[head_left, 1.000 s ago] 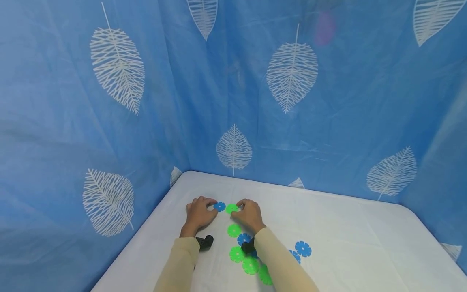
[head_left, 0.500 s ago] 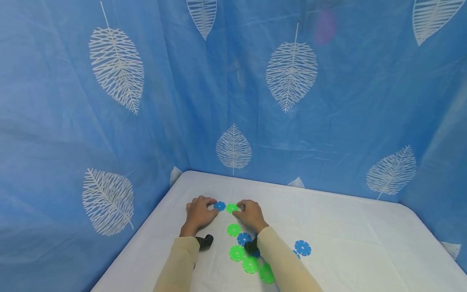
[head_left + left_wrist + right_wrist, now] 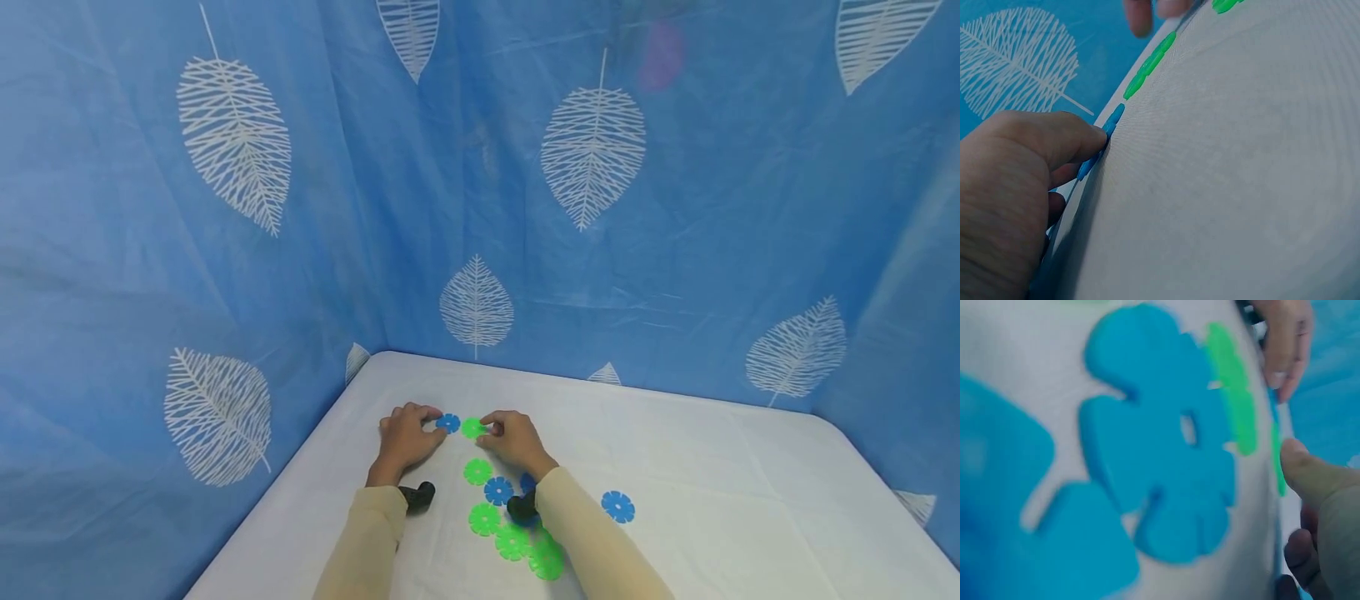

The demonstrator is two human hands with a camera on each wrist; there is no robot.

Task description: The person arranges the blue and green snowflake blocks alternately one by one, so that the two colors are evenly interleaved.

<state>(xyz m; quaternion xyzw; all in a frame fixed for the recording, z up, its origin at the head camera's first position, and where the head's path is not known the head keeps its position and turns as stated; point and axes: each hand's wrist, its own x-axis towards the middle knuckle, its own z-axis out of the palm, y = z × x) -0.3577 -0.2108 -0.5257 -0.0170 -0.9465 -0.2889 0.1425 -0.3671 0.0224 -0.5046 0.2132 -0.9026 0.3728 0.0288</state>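
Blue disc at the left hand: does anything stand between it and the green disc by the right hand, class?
Nothing visible: only a strip of white tabletop separates the blue disc from the green disc. The left hand and right hand are outside that gap.

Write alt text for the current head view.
A left hand holds a blue disc on a white table; the right hand is close to a green disc. More blue and green discs lie nearer the camera; behind is a blue leaf-patterned backdrop.
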